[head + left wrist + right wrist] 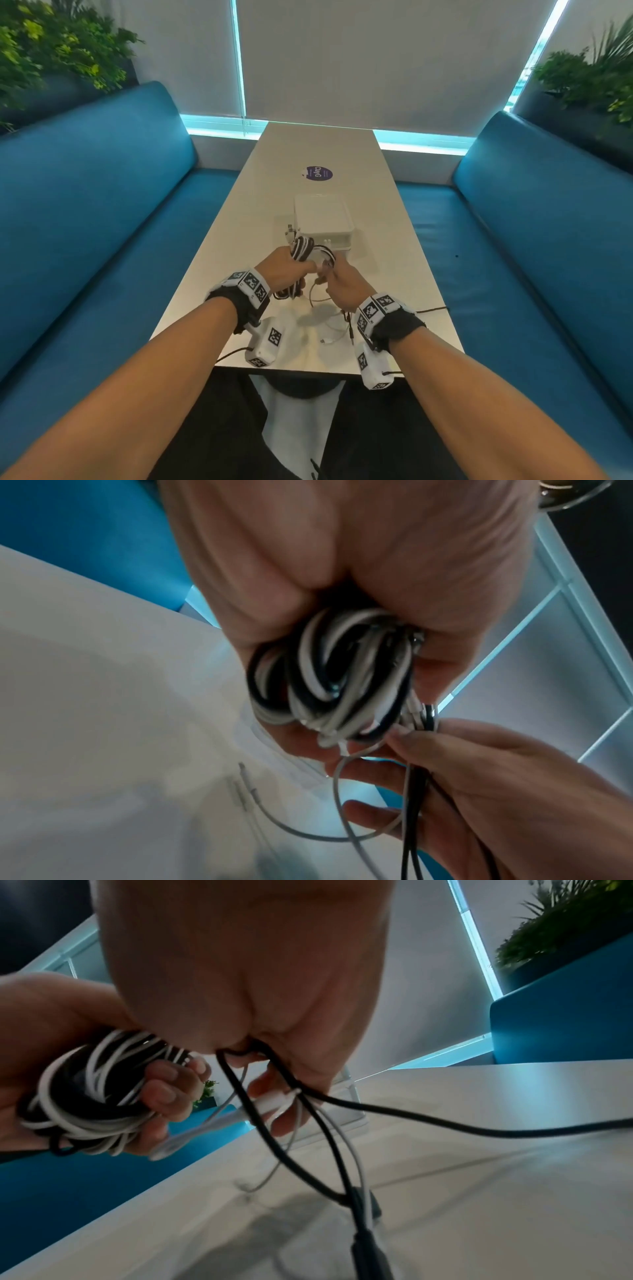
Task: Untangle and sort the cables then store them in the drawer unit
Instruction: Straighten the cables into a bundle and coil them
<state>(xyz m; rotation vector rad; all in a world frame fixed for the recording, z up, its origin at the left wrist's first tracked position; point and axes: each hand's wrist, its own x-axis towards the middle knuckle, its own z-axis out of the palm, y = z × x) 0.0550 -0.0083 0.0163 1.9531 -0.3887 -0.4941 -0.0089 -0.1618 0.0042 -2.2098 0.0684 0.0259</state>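
Note:
My left hand (287, 270) grips a tangled coil of black and white cables (301, 248) above the table, just in front of the white drawer unit (323, 219). In the left wrist view the cable coil (329, 674) fills the left hand (308, 569), and in the right wrist view the cable coil (85, 1093) sits in the left hand's curled fingers (167, 1093). My right hand (342, 279) pinches loose strands coming off the bundle. Black and white strands (301, 1137) hang from the right hand (267, 988) down to the table. The drawers look closed.
More loose white cable (330, 337) and a black lead (351, 325) lie on the white table (394, 274) near its front edge. A purple round sticker (318, 173) lies behind the drawer unit. Blue benches (102, 222) flank the table on both sides.

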